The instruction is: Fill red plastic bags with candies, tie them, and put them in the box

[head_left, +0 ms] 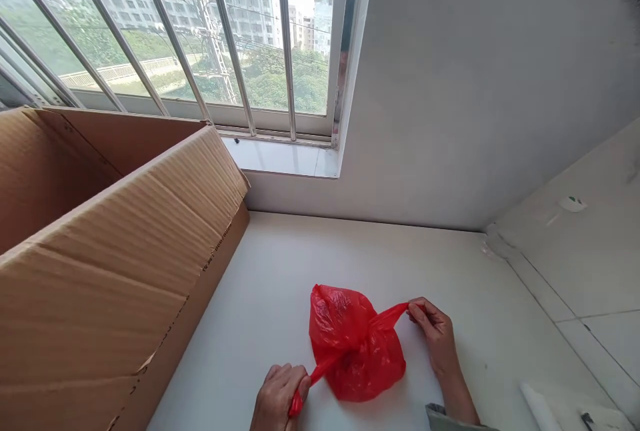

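A red plastic bag (357, 344) lies on the white tabletop (280, 264), bunched together at its middle. Its two handle ends are stretched out to opposite sides, and what is inside cannot be seen. My left hand (283, 394) is closed in a fist around the handle on the near left, with a bit of red plastic poking out below the fingers. At the right, my right hand (434, 331) pinches the tip of the other handle between thumb and fingers.
A large open cardboard box (125, 244) fills the left side, one flap folded outward. Behind the table are a grey wall (440, 98) and a barred window (225, 51). A white object (560, 411) with a dark part lies at the lower right, near the tiled wall (595, 271).
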`<state>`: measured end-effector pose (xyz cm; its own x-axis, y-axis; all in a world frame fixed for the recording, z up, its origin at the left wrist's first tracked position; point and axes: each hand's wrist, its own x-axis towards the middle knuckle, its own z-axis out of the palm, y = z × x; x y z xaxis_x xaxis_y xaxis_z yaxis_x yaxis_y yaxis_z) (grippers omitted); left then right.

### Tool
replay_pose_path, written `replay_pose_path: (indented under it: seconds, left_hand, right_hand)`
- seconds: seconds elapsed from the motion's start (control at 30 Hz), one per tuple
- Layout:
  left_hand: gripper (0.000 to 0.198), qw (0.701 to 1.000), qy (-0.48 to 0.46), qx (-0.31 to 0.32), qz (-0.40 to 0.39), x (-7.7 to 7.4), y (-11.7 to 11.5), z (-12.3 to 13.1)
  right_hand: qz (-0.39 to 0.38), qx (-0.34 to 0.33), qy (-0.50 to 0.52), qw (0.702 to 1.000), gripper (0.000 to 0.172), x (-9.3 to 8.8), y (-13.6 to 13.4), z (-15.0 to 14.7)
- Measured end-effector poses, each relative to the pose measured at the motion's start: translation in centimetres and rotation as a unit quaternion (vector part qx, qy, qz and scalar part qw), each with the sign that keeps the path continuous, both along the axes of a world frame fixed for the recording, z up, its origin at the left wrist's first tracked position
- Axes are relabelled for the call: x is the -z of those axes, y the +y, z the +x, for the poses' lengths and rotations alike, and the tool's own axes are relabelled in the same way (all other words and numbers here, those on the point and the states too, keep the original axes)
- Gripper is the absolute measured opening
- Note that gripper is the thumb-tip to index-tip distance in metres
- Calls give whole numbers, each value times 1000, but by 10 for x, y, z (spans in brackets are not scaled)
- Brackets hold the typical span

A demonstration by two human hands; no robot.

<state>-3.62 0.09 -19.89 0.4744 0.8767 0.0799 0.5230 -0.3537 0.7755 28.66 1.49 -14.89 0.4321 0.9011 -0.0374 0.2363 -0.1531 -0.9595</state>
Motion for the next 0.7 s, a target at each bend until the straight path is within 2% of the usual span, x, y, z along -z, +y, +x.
replay_pose_path:
  seconds: [0.1,0.17,0.3,0.4,0.47,0.57,0.7]
  left_hand:
    - [35,998,-21,-22,-59,-18,2,2]
    - [37,990,-61,-21,-127,-36,6,4]
    - [41,973,-107,-3,-204,-94,18,7]
    - [41,974,-101,25,-202,-142,26,9]
    - [41,975,-105,44,-193,-165,28,8]
    - [47,974,-97,46,-198,-183,28,3]
    - [52,971,-88,56,-214,-204,20,-16]
  right_hand:
    - [43,42,43,997,28,-11,-1,-11]
    - [51,57,44,996,27,-23,-2,-25]
    - [35,23,58,997,25,-62,-5,-70]
    - [18,-26,68,997,23,-100,-10,-106]
    - [13,-39,73,996,24,-123,-14,-128]
    - [14,-27,86,996,29,-147,-21,-156]
    - [18,-19,127,992,33,-167,-36,-187]
